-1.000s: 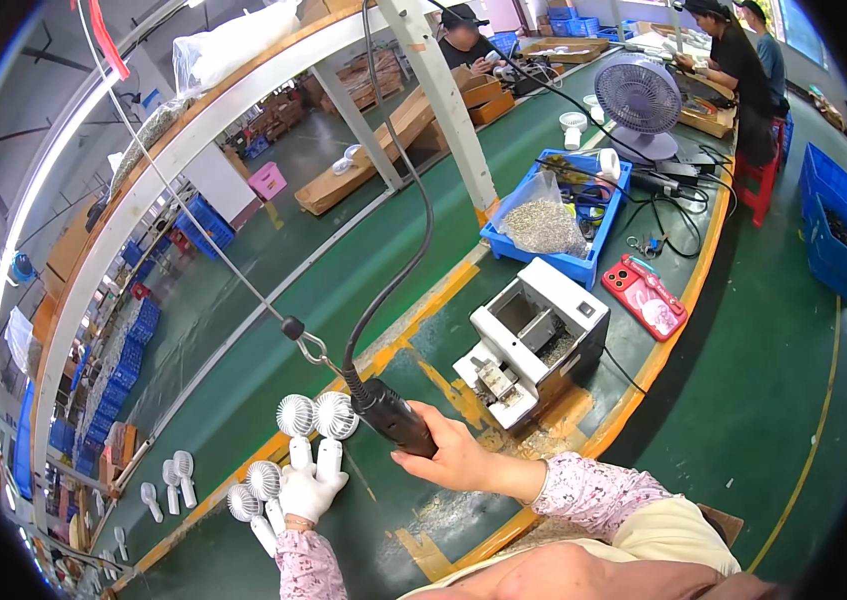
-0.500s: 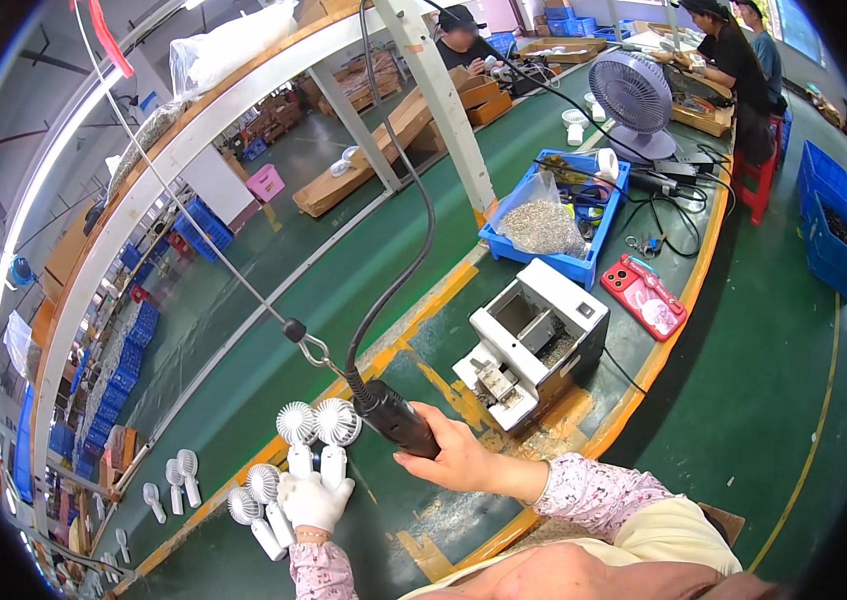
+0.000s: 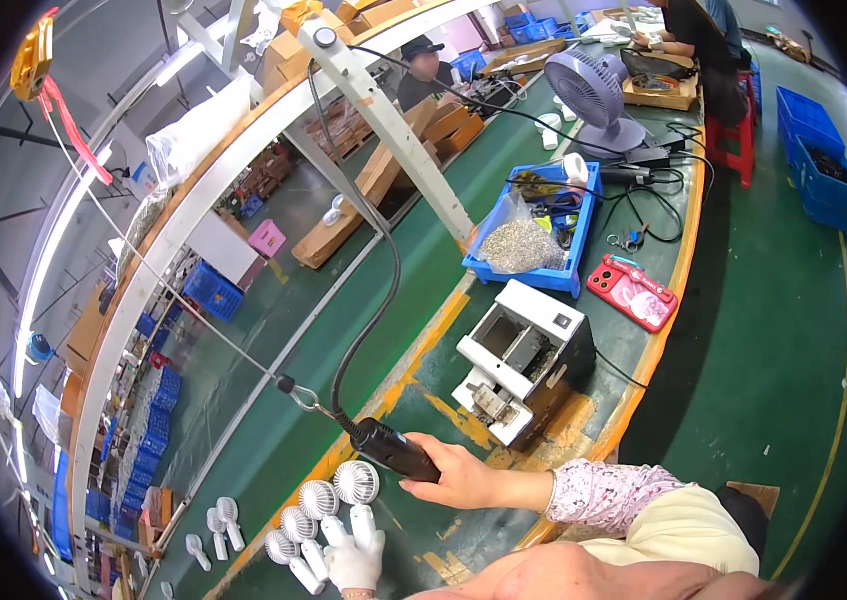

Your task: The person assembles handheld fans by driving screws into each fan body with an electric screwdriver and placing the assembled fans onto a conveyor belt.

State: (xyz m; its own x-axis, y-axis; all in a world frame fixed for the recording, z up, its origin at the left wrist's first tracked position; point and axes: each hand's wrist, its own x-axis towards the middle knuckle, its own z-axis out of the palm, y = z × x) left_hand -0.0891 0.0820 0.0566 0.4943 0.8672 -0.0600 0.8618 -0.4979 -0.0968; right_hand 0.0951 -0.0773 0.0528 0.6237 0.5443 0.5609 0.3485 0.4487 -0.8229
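Observation:
My right hand grips a black electric screwdriver that hangs on a black cord and a steel wire over the green bench. My left hand, in a white glove, holds several small white hand-held fans by their handles at the bench's near end. The screwdriver's body lies just above and right of the fan heads. Its tip is hidden.
A white box-shaped machine stands right of my hands. Beyond it lie a red case, a blue tray with a bag of screws, and a grey desk fan. More white fans lie at the left. Other people work at the far end.
My left hand has sunk a little toward the lower edge with the fans. My right hand keeps the screwdriver in about the same place.

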